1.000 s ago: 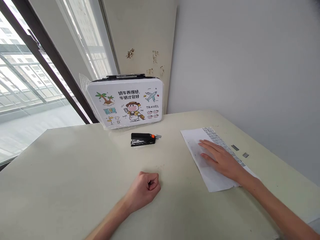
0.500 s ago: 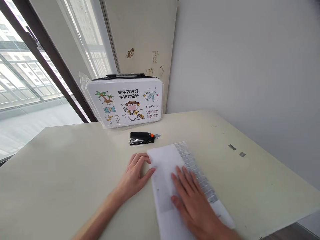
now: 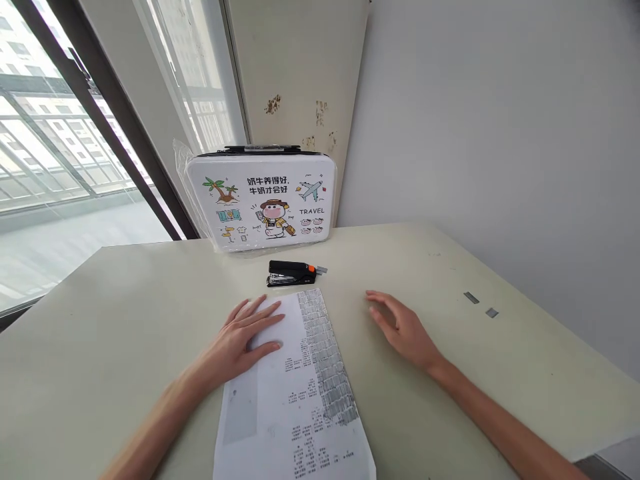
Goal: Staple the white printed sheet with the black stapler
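A stack of printed paper (image 3: 285, 413) lies on the pale table, its right side covered by rows of silvery staples. My left hand (image 3: 240, 343) rests flat on its upper left part, fingers spread. To the right of the sheets, my right hand (image 3: 403, 330) is over the table with curved fingers and thumb apart, holding nothing. Beyond the paper's top edge lies a black stapler (image 3: 291, 273) with an orange button and a metal piece sticking out at its right end.
A white cartoon-printed case (image 3: 265, 200) in clear plastic stands at the table's back edge. Two small grey strips (image 3: 471, 298) lie on the right side of the table (image 3: 425, 267). A window is at left, a wall at right.
The paper has shifted left and now shows printed text. My left hand has moved onto it with fingers spread. My right hand has lifted off it and moved right. The view has shifted slightly.
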The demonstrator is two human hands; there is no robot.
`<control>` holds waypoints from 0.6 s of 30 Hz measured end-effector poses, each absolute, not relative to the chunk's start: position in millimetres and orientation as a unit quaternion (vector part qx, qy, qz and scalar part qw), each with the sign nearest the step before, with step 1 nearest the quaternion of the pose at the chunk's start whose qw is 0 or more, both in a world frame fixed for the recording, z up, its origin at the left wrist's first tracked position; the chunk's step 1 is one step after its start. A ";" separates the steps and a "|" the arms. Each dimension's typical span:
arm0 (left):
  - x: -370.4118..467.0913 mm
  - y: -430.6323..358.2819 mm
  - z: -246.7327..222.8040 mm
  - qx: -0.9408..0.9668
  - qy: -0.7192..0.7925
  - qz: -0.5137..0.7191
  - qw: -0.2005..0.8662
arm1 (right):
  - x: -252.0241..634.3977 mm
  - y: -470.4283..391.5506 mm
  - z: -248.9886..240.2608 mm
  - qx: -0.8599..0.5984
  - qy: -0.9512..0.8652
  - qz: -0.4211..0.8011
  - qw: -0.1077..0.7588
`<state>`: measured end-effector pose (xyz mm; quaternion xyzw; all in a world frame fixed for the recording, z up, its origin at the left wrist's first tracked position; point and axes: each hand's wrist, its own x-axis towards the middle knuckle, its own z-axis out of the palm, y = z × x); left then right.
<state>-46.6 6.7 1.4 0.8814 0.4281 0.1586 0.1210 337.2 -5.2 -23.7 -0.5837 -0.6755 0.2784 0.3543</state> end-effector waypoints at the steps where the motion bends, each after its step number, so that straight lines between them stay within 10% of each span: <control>1: -46.4 6.8 2.2 0.881 0.425 0.166 0.128 | 340.8 3.9 -25.1 -0.583 -0.673 0.275 0.362; 18: -57.1 14.4 1.8 0.566 0.686 0.397 0.226 | 346.4 38.4 -21.4 -0.584 -0.643 0.315 0.383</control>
